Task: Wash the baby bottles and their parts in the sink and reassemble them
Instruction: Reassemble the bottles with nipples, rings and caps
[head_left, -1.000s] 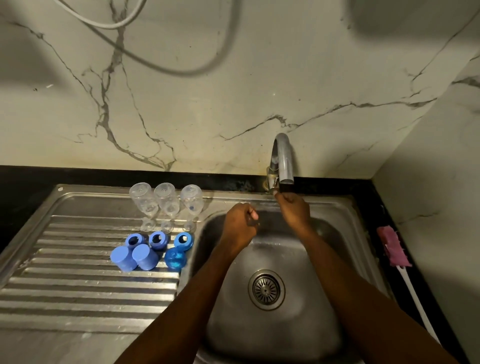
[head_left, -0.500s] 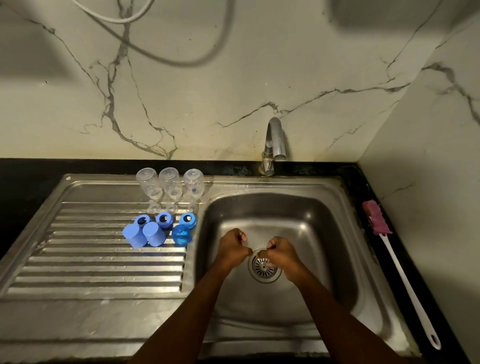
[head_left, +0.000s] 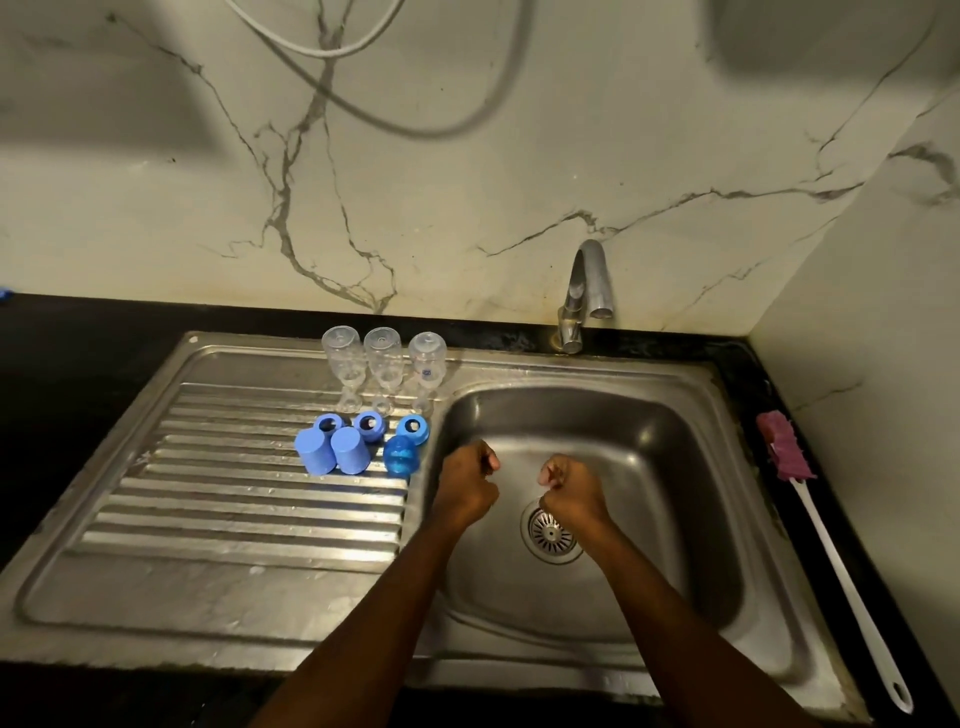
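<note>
Fists — your left hand (head_left: 466, 480) and right hand (head_left: 570, 486) are curled tight, holding nothing, over the sink (head_left: 675, 441).

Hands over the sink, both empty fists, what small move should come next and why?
Probably reach the left hand toward the nearest clear upside-down plastic bottle on the steel drainboard. Both it and the right hand are closed on nothing, no water shows at the curved metal tap, and the blue screw rings and blue caps lie separate.
</note>
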